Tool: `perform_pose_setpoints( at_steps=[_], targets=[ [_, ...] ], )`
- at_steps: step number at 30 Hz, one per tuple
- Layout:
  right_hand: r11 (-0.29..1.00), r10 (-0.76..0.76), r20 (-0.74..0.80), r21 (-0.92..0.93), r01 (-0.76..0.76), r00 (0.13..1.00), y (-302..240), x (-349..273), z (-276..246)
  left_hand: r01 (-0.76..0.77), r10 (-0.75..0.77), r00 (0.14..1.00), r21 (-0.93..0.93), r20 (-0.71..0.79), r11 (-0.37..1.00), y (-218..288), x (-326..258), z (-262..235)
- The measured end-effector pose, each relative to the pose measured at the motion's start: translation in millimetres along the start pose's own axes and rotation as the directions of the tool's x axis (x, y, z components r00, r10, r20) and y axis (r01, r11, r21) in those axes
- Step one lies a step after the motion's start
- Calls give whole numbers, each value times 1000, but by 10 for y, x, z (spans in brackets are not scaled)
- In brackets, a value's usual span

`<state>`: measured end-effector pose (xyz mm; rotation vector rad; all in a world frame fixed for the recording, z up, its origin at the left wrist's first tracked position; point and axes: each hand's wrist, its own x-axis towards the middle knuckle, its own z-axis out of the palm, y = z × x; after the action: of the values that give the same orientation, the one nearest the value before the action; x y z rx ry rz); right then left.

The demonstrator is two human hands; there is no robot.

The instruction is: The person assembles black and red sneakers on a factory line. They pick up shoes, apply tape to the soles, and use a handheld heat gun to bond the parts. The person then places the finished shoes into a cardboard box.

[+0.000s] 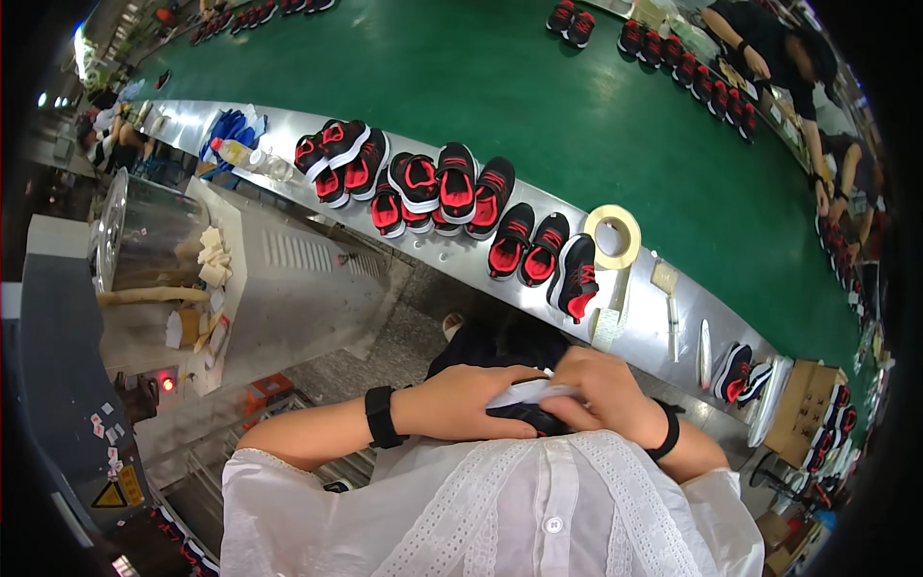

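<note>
One head-worn fisheye view looks steeply down, close over the hands (538, 396), toward the steel bench (663, 337).

Both hands, left hand (460, 399) & right hand (601, 389), grip black shoe (527, 415) w/ white sole.

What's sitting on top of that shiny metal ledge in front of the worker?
On the metal ledge lie black-and-red shoes, some stacked, a tape roll, a blue cloth and a bottle. Whatever lies beneath the stacked shoes is covered.
</note>
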<state>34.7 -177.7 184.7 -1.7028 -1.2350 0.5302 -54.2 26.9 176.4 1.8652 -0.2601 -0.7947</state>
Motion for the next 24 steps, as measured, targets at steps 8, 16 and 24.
perform_pose_setpoints(
  at_steps=[8,16,24],
  targets=[
    [1000,-10,-69,7,10,998,88,-315,-2,-34,34,999,39,-11,999,-99,48,122],
    [987,-28,-34,-161,22,999,32,-341,-12,15,-22,998,109,56,994,32,96,108],
    [962,-112,-7,-252,107,994,65,-381,-61,-10,5,999,144,32,990,4,105,144]
  ],
)
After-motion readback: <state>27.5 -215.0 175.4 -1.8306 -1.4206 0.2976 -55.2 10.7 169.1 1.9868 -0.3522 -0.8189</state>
